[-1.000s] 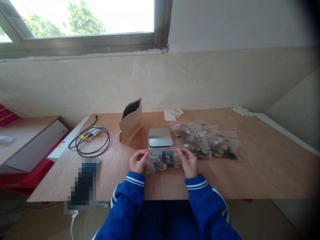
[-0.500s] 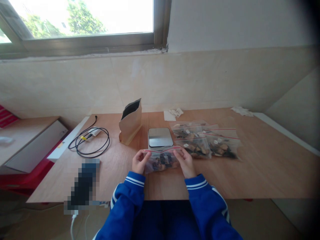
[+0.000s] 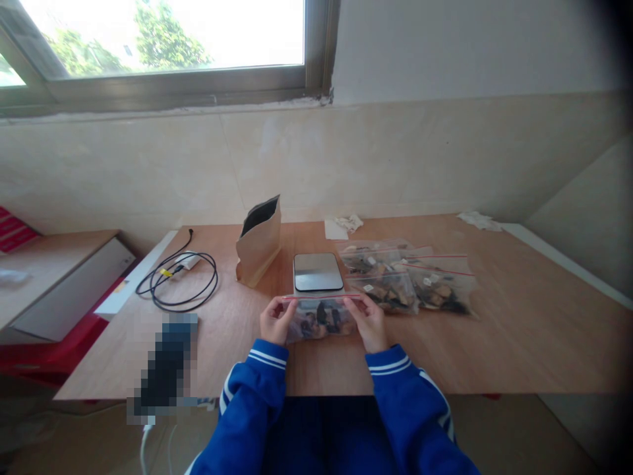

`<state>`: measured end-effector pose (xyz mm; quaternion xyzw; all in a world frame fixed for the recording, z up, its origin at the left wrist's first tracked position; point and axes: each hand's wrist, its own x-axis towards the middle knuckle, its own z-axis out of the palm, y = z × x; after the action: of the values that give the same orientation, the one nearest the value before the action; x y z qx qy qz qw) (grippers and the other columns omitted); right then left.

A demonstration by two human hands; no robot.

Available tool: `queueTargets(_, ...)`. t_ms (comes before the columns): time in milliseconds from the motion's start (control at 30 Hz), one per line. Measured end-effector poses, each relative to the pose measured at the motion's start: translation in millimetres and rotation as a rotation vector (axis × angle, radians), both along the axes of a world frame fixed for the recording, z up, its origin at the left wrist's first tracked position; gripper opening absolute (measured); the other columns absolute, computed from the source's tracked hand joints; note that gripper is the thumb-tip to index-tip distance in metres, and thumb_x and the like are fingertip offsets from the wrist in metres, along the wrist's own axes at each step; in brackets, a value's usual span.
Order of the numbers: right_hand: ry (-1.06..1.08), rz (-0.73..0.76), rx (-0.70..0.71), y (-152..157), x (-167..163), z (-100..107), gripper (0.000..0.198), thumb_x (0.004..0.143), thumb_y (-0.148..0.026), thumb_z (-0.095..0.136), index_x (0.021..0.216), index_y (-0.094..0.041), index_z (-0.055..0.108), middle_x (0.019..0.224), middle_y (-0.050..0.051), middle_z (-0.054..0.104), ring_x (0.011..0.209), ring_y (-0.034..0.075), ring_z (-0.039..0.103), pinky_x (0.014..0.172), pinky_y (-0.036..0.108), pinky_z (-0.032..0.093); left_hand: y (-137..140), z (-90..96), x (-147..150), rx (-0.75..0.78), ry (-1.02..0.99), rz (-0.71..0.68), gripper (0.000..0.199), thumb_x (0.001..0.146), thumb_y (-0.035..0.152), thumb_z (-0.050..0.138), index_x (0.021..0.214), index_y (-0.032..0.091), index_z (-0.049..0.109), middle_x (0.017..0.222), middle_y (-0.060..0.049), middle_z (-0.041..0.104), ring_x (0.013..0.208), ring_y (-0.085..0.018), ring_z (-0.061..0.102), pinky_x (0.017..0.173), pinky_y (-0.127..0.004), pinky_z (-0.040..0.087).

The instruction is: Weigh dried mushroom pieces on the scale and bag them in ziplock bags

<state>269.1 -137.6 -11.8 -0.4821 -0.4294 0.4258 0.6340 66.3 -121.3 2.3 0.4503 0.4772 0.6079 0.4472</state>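
Note:
A clear zip-lock bag (image 3: pixel 320 319) with a red seal line lies in front of me, dark and brown dried pieces inside it. My left hand (image 3: pixel 275 320) pinches the left end of its top edge. At the right end, my right hand (image 3: pixel 366 322) grips the same edge between thumb and fingers. The red line runs nearly straight between both hands. Just behind the bag sits a flat scale (image 3: pixel 317 272) with a shiny square plate. Several similar filled zip-lock bags (image 3: pixel 440 290) lie to the right of the scale, partly overlapping.
A brown paper bag (image 3: pixel 260 245) stands with its top open, left of the scale. Coiled black cable (image 3: pixel 213 284) lies further left, and a blurred-out dark object (image 3: pixel 165 366) is at the near left edge. White paper (image 3: pixel 336 229) and crumpled tissue (image 3: pixel 479 220) lie along the back.
The bag's top edge has gone from sagging in the middle to nearly straight. My hands have moved very slightly apart, still holding its ends.

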Motion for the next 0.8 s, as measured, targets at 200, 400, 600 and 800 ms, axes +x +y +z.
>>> queueTargets(200, 0.108, 0.065, -0.035, 0.8, -2.0, -2.4, 0.030, 0.076, -0.049, 0.071, 0.088, -0.021, 0.069, 0.088, 0.005, 0.077, 0.087, 0.024, 0.071, 0.086, 0.040, 0.055, -0.4, 1.6, 0.7, 0.008, -0.050, -0.079, 0.031, 0.069, 0.042, 0.078, 0.073, 0.014, 0.065, 0.073, -0.003, 0.068, 0.070, -0.014, 0.061, 0.070, -0.025, 0.048)
queueTargets(400, 0.153, 0.167, 0.005, 1.8, -5.1, -3.3, 0.034, 0.077, -0.045, 0.073, 0.101, -0.023, 0.064, 0.092, 0.005, 0.077, 0.094, 0.023, 0.070, 0.095, 0.042, 0.051, 0.3, 0.3, 2.2, -0.023, -0.039, -0.167, 0.033, 0.068, 0.039, 0.079, 0.086, 0.013, 0.070, 0.082, -0.006, 0.071, 0.077, -0.016, 0.064, 0.074, -0.027, 0.050)
queueTargets(600, 0.043, 0.138, -0.007, 2.2, -4.2, -6.5, 0.027, 0.079, -0.046, 0.070, 0.089, -0.021, 0.070, 0.092, 0.005, 0.076, 0.093, 0.024, 0.070, 0.093, 0.042, 0.052, 0.0, 0.7, 7.6, -0.014, -0.003, -0.119, 0.029, 0.068, 0.039, 0.078, 0.079, 0.013, 0.072, 0.077, -0.005, 0.070, 0.074, -0.016, 0.063, 0.073, -0.027, 0.049)
queueTargets(800, 0.023, 0.077, 0.009, 1.9, -3.0, -5.0, 0.024, 0.077, -0.045, 0.072, 0.085, -0.022, 0.072, 0.086, 0.003, 0.076, 0.085, 0.022, 0.070, 0.086, 0.038, 0.054, -0.5, 1.9, 12.6, 0.014, -0.046, -0.081, 0.027, 0.066, 0.037, 0.080, 0.076, 0.014, 0.070, 0.071, -0.001, 0.067, 0.068, -0.013, 0.061, 0.066, -0.023, 0.048)
